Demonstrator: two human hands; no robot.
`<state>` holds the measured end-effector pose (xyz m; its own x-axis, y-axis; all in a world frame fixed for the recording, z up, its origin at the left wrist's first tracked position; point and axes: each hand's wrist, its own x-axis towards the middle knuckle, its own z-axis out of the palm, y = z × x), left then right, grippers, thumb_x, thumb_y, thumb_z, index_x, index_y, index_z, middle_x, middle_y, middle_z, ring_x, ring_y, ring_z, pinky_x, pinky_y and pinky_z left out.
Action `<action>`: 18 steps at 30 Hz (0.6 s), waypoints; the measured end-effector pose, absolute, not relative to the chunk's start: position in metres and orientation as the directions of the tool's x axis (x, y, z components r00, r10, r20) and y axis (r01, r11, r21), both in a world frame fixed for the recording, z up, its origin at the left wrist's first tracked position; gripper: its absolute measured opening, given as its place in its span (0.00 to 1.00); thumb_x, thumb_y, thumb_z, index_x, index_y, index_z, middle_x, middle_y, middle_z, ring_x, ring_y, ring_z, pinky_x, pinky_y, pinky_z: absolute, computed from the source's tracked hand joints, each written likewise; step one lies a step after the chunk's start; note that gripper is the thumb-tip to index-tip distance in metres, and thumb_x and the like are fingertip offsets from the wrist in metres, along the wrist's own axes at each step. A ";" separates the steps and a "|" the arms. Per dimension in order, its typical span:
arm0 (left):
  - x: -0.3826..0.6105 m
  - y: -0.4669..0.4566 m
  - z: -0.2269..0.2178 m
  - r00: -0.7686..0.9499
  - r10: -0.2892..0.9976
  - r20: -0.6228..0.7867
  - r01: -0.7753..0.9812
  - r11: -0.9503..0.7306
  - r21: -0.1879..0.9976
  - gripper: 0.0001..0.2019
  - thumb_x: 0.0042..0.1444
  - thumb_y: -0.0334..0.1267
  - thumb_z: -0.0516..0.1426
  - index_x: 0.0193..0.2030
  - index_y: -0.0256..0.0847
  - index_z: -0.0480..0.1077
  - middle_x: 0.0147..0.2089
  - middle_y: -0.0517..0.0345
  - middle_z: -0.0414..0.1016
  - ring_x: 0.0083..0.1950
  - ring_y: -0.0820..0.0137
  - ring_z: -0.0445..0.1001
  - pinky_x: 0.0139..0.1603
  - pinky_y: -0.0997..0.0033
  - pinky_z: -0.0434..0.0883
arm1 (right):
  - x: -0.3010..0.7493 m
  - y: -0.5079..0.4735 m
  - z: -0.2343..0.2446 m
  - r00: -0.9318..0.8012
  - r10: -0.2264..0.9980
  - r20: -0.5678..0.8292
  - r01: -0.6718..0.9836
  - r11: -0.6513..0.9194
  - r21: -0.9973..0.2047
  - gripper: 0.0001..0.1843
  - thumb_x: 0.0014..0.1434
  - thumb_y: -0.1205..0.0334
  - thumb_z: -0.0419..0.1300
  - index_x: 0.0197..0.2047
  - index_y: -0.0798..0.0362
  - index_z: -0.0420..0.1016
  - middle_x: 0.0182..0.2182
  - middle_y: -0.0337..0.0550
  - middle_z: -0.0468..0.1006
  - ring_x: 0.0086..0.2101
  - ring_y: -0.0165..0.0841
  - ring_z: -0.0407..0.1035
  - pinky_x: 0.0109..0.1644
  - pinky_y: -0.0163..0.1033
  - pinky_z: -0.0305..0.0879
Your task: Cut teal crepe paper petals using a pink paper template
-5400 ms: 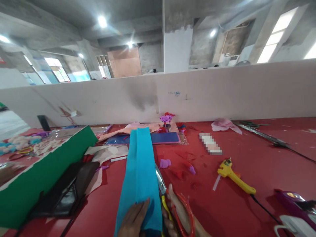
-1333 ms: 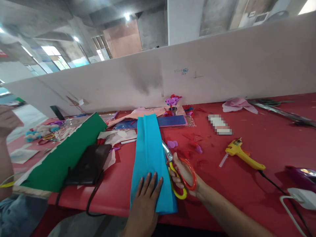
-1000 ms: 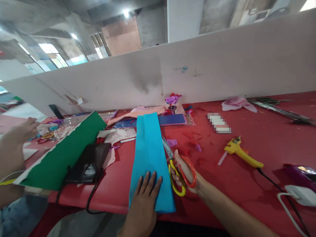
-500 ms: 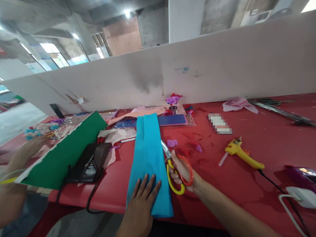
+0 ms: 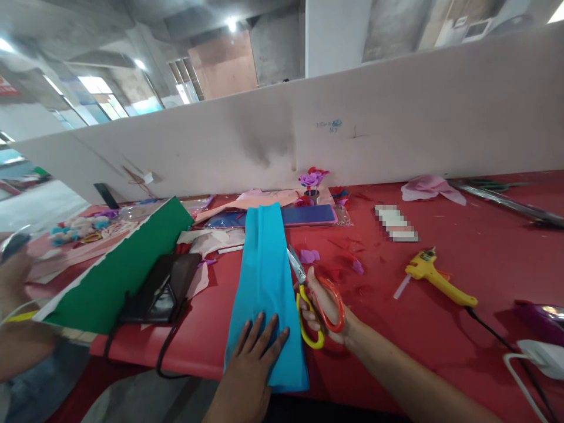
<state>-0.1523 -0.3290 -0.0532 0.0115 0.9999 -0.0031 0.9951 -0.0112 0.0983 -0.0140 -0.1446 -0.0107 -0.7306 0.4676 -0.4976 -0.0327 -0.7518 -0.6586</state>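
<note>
A long folded strip of turquoise crepe paper [image 5: 265,258] lies on the red table [image 5: 432,317], running away from me. My left hand [image 5: 251,364] rests flat on its near end with the fingers spread. My right hand [image 5: 326,308] is just right of the strip, its fingers through the orange and yellow handles of a pair of scissors [image 5: 311,296]. The blades point up and away beside the paper's right edge.
A green sheet [image 5: 118,267] and a dark bag [image 5: 161,291] lie to the left. A yellow glue gun [image 5: 434,276] with its cord, a purple device [image 5: 541,314] and a white plug [image 5: 540,358] lie right. Another person's blurred hand [image 5: 17,276] is at far left. Paper flowers [image 5: 311,179] stand by the white partition.
The other person's hand at the left has dropped lower and blurred. My own hands, the scissors and the turquoise strip have hardly shifted.
</note>
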 end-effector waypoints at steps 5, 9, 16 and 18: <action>-0.158 -0.332 -0.048 0.034 0.999 -0.032 0.993 -0.030 0.118 0.52 0.36 0.23 0.50 0.72 0.56 0.42 0.75 0.65 0.41 0.75 0.57 0.42 0.70 0.45 0.49 | -0.010 -0.150 -0.006 -0.722 0.435 -0.538 0.009 -0.772 -0.636 0.29 0.61 0.32 0.48 0.34 0.53 0.66 0.18 0.32 0.62 0.14 0.21 0.53 0.14 0.24 0.49; -0.162 -0.333 -0.048 0.041 0.998 -0.042 0.992 -0.035 0.118 0.51 0.39 0.23 0.50 0.72 0.57 0.40 0.75 0.65 0.41 0.74 0.56 0.43 0.70 0.44 0.51 | -0.011 -0.148 -0.004 -0.715 0.434 -0.549 0.013 -0.776 -0.630 0.29 0.63 0.33 0.47 0.31 0.53 0.65 0.18 0.33 0.62 0.14 0.22 0.53 0.14 0.25 0.50; -0.162 -0.338 -0.054 -0.092 0.995 0.024 0.945 0.080 0.318 0.31 0.65 0.34 0.46 0.73 0.56 0.41 0.74 0.64 0.48 0.74 0.63 0.46 0.71 0.48 0.52 | -0.007 -0.145 -0.005 -0.697 0.428 -0.576 0.058 -0.766 -0.640 0.31 0.65 0.35 0.44 0.25 0.53 0.62 0.17 0.34 0.61 0.13 0.22 0.53 0.13 0.25 0.50; -0.159 -0.342 -0.058 -0.262 0.965 0.008 0.861 0.230 0.454 0.27 0.67 0.38 0.43 0.72 0.56 0.44 0.73 0.63 0.50 0.74 0.63 0.46 0.70 0.49 0.57 | -0.004 -0.146 -0.010 -0.707 0.431 -0.560 0.044 -0.764 -0.643 0.32 0.64 0.34 0.45 0.24 0.53 0.60 0.18 0.35 0.62 0.14 0.22 0.54 0.13 0.26 0.51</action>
